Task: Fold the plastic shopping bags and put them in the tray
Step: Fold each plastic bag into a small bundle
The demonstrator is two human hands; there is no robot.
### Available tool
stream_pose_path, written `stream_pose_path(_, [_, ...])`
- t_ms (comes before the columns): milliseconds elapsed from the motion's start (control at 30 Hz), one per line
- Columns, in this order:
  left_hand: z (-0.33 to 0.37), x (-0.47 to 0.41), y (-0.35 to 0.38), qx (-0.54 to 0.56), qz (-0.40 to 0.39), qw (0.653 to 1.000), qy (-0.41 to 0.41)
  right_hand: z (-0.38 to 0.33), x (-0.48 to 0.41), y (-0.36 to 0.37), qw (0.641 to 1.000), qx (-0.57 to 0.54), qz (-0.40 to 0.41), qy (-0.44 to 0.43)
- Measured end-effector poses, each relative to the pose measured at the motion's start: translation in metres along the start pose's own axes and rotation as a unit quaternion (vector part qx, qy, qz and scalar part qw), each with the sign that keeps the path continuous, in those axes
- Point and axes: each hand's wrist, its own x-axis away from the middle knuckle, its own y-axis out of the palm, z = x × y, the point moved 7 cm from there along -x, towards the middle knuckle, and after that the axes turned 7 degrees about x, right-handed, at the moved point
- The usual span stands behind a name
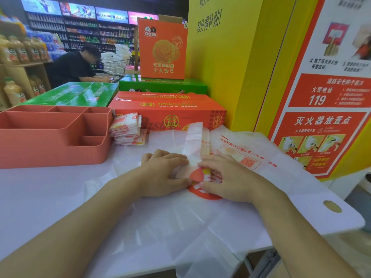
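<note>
Nearest the camera, a spread bag (pixel 190 227) lay flat on the white table (pixel 50 193), its translucent plastic hanging over the near edge. Both forearms reached in across it from below.

At the middle of the table, the left hand (pixel 164 173) and the right hand (pixel 226 177) rested side by side on the bag (pixel 198 175) being folded. Their fingertips almost met over its red round print. The left hand's fingers were loosely bent and pressed down on the folded plastic, with the thumb lying along the near edge. The right hand's fingers were spread and pressed on the print, with the thumb near the left thumb. Whether either thumb was tucked under an edge could not be told. A narrow folded strip of this bag ran away from the hands towards the boxes.

To the right of the strip another bag (pixel 251 157) lay open, with orange text and a square code on it.

Farther left, a stack of folded bags (pixel 128 129) sat on the table, just beside the tray (pixel 54 149). The tray was salmon-coloured with several compartments; no bags showed in them.

Behind these stood a red box (pixel 170 111) and a green box (pixel 74 94), with an orange box (pixel 162 49) upright on top of a second green one. A yellow pillar (pixel 230 67) rose on the right, and a fire poster (pixel 325 125) was beside it.

In the distance, a person (pixel 76 67) in black leaned over the boxes near a cart (pixel 116 66), in front of drink shelves (pixel 80 35).
</note>
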Motion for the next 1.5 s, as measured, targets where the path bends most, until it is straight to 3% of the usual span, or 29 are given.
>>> stream_pose_path(233, [0.004,0.002,-0.006,-0.001,0.016,1.0,0.021,0.002,0.0,0.001,0.999,-0.033,0.019,-0.005])
stream_pose_path(467, [0.008,0.009,-0.004,0.037,-0.037,0.998,-0.023,0.009,-0.003,-0.003,0.994,-0.08,0.068,-0.002])
stream_pose_path(733, [0.003,0.003,-0.016,0.086,0.027,0.996,-0.005,0.012,-0.004,-0.013,0.975,-0.18,0.131,0.021])
stream_pose_path(933, [-0.002,0.004,-0.016,0.168,0.04,0.985,0.002,0.019,-0.005,-0.01,0.957,-0.252,0.131,0.056])
stream_pose_path(1200, [0.0,0.002,-0.023,0.193,0.104,0.975,0.023,0.02,-0.009,-0.012,0.969,-0.185,0.147,0.068])
stream_pose_path(1500, [-0.005,0.0,-0.022,0.227,0.087,0.97,-0.011,0.023,-0.012,-0.007,0.962,-0.213,0.152,0.079])
